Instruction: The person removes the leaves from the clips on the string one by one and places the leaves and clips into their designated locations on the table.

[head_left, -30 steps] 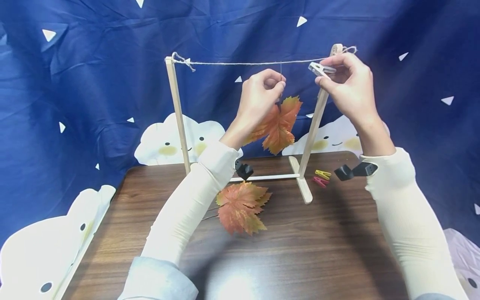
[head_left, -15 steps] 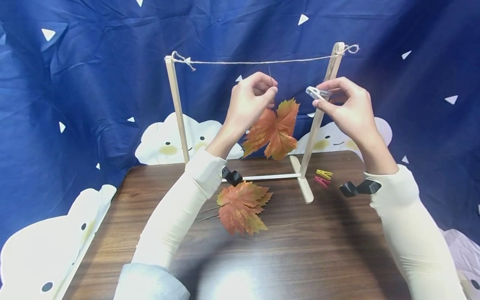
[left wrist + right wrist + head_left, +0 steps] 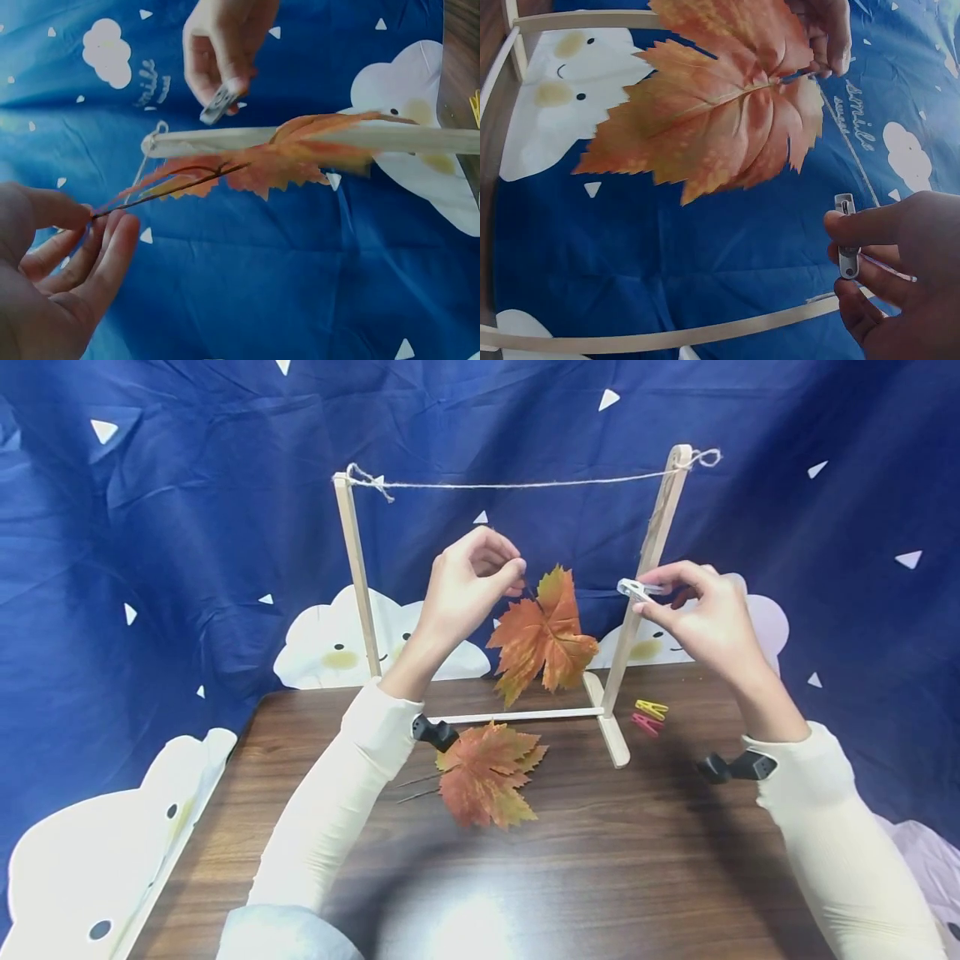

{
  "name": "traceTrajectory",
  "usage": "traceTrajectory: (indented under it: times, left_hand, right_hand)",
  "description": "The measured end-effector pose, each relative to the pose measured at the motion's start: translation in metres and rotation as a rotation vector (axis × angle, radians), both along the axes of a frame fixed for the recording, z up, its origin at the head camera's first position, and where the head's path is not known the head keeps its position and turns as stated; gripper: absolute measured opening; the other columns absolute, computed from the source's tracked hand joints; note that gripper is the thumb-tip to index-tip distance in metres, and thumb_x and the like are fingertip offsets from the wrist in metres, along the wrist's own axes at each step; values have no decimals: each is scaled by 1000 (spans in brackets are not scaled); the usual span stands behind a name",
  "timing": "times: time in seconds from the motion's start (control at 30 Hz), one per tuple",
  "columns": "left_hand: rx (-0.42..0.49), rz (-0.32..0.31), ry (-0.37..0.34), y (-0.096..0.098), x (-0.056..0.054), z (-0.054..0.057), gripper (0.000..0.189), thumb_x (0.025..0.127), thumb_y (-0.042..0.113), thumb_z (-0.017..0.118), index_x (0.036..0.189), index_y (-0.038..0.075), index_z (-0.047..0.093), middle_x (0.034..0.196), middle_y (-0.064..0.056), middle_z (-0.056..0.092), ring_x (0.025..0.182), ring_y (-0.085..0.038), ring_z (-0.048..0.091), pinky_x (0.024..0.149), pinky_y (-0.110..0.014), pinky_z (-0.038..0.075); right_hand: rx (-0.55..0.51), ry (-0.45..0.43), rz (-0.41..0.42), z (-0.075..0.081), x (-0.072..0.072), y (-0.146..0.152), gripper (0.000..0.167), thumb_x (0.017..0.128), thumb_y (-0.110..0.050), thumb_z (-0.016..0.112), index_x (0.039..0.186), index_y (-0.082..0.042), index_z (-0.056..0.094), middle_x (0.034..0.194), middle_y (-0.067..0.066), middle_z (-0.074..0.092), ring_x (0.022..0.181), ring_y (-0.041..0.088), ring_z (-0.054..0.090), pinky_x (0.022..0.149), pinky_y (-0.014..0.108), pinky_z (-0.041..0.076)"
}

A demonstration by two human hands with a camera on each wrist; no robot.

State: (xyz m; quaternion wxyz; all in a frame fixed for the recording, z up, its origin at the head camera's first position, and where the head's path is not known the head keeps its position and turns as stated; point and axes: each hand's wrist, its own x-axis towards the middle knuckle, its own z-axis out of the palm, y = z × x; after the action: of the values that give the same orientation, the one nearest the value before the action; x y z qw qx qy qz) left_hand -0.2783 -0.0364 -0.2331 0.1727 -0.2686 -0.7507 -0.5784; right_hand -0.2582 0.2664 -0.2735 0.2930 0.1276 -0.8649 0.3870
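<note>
My left hand pinches the thin dark stem of an orange maple leaf. The leaf hangs to the right of the fingers, below the twine strung across a wooden frame. A pale grey clothespin sits between the thumb and fingers of my right hand, beside the frame's right post. In the right wrist view the clothespin points up from the fingertips, apart from the leaf.
More maple leaves lie stacked on the brown table, in front of the frame's white crossbar. A yellow clothespin and a pink clothespin lie right of the frame's foot. Blue cloth hangs behind.
Both hands have moved down, away from the twine; the left also went leftward. The leaf has come lower and tilted with its stem. Each hand keeps its hold.
</note>
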Motion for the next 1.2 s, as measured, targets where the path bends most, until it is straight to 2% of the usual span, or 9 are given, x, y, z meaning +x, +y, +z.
traceTrajectory:
  times: [0.13,0.27,0.5,0.7,0.97,1.2]
  left_hand:
    - [38,-16,-8,-13,1,-7,7,97,3,73,100,2,67,93,-17,78,79,-24,79,77,-34,67]
    - [64,-27,-19,-25,4,-15,7,97,2,74,100,1,68,93,-18,78,77,-20,79,78,-36,67]
    - [119,-44,-34,-42,7,-30,7,98,0,72,102,-1,67,95,-21,77,77,-16,79,78,-36,67]
    - [156,-52,-61,-52,14,-40,8,98,-2,72,102,-4,66,94,-22,77,77,-15,79,77,-36,67]
    - [188,-52,-103,-64,26,-58,8,98,-3,71,101,-4,64,90,-7,76,78,-12,78,79,-35,67]
    - [232,-42,-155,-75,31,-78,8,97,-6,70,101,-3,64,88,-2,76,78,-12,79,79,-34,67]
  right_hand:
    - [0,11,51,-13,1,3,31,85,-6,88,114,-5,79,97,-22,67,84,1,57,71,11,43]
    - [22,17,61,-26,3,8,32,84,-3,89,114,-4,78,99,-10,65,83,-1,56,72,11,44]
    - [32,-8,67,-46,7,15,33,85,-4,89,115,-4,78,101,-6,66,86,-4,57,73,8,44]
    - [46,-38,51,-60,12,19,33,86,-5,87,118,-5,77,106,7,69,84,-6,56,74,7,43]
    - [39,-29,78,-78,15,23,32,84,-1,88,113,1,76,101,14,71,80,-7,58,72,4,45]
    - [33,-138,73,-93,20,28,31,87,-3,85,116,2,73,103,15,68,77,-9,56,69,7,44]
